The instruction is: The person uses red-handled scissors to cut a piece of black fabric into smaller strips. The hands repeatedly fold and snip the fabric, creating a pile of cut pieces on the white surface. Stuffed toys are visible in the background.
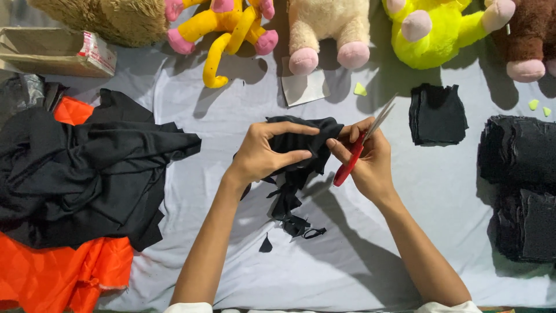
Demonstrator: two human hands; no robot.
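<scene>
I see my left hand (263,153) curled around a folded piece of black fabric (301,145), thumb on top and fingers wrapped under it, holding it up over the white sheet (359,243) near the middle of the view. My right hand (368,159) is closed on the red handles of a pair of scissors (359,145) and touches the fabric's right edge with its fingertips. The scissors' long axis runs on a diagonal, handles low and to the left, blades pointing up and to the right, away from me. I cannot tell whether the blades are parted. The fabric hangs down toward me in a ragged strip, with small black scraps (295,226) lying on the sheet beneath it.
</scene>
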